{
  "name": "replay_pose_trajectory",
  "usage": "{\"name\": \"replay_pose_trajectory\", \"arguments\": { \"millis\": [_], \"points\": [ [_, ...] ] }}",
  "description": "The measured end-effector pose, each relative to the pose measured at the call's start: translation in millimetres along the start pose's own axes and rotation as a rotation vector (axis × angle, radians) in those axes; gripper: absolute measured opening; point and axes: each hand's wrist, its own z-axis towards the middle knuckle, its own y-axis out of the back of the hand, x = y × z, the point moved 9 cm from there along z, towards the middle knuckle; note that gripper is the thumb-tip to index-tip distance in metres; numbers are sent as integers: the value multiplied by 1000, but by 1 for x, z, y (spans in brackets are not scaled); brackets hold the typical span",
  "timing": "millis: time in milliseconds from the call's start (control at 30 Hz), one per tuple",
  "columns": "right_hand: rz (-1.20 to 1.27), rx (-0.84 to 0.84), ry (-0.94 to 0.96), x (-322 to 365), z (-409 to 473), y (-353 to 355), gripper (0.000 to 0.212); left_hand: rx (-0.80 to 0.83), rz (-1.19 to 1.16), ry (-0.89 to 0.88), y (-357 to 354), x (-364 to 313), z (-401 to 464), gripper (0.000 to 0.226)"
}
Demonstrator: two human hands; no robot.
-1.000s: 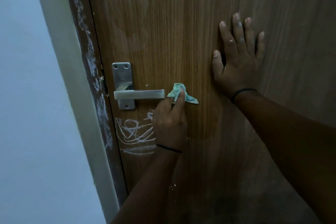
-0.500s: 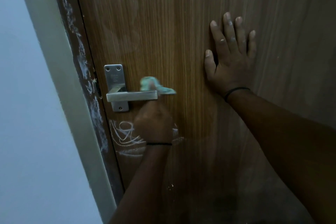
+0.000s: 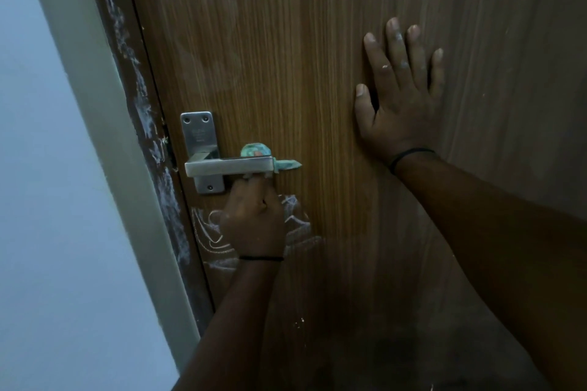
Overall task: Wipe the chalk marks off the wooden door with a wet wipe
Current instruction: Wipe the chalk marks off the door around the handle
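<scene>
Hidden: left hand (image 3: 254,219) reaches up behind the lever handle (image 3: 228,166); its fingertips are covered by the lever, one tip showing just above the bar.
Hidden, cont.: most of the wet wipe (image 3: 254,150) sits behind the lever; only a bunched hump above the bar and a pointed tail at its right end show.
Cut off: both forearms run out of the lower frame; door top and bottom lie outside the view.
Hard to make out: lower centre of the door is in deep shadow, only a few white specks visible.
Left hand grip: fingers curled, pressing the wipe to the door behind the handle.
Right hand (image 3: 400,105): flat on the door, centre right, fingers straight and slightly spread, pale dust on them; thin dark band at the wrist.
Wooden door (image 3: 301,57): brown, fine vertical grain, smooth sheen.
Chalk marks (image 3: 209,232): white looping scribbles below the handle, partly covered by the left hand; one short white streak near the top centre.
Handle: brushed metal, rectangular bar on a screwed backplate.
Door frame (image 3: 139,105): dark strip left of the door, smeared with white, rough-looking.
Wall (image 3: 47,200): pale, plain, along the left of the frame.
</scene>
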Motion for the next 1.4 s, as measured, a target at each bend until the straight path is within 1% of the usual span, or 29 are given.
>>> {"name": "replay_pose_trajectory", "arguments": {
  "millis": [33, 67, 100, 133, 200, 233, 333, 400, 467, 533, 600, 667, 733, 800, 833, 933, 1033, 1400],
  "points": [
    [5, 4, 0, 0, 0, 0, 58, 14, 2, -52, -2, -6, -4, 7],
    [9, 5, 0, 1, 0, 0, 58, 35, -7, -94, -4, -11, -9, 20],
    [10, 3, 0, 1, 0, 0, 58, 50, -16, -135, -7, -14, -15, 28],
    [8, 0, 1, 2, -1, 0, 58, 57, -22, -168, -8, -17, -20, 30],
    [6, -6, 1, 1, -1, 1, 58, 59, -15, -223, -9, -18, -31, 25],
    [5, -7, -1, 0, -1, 1, 58, 68, -9, -225, -10, -14, -38, 25],
    [-13, -1, -8, -1, -1, 0, 58, 95, 18, -160, -9, 5, -46, 26],
    [-16, -7, -1, -1, -1, -2, 58, 67, 56, -89, -5, 18, -43, 26],
    [-11, -12, 5, 0, -1, -3, 58, 5, 83, 13, 2, 28, -36, 25],
    [-10, -25, 11, 0, 0, -3, 58, -36, 65, 67, 7, 30, -34, 24],
    [-11, -25, 10, -1, 0, -2, 58, -23, 4, 86, 5, 28, -41, 26],
    [-11, -21, 7, 0, -1, -1, 58, 23, -24, 24, -1, 19, -52, 29],
    [-1, -15, 8, 0, -1, -1, 58, 90, -33, -114, -9, 4, -64, 31],
    [9, -17, 4, 0, -1, -1, 58, 102, -31, -223, -12, -5, -67, 31],
    [9, -16, -1, -1, -2, -2, 58, 97, -21, -236, -13, -6, -66, 30],
    [6, 19, -23, -3, -18, -6, 58, 66, -2, -215, -15, -6, -60, 25],
    [13, 66, -47, -5, -45, -12, 60, 32, -36, -212, -16, -8, -62, 24],
    [11, 107, -126, -6, -84, -26, 62, 52, -49, -222, -16, -13, -62, 26]
  ]
}}
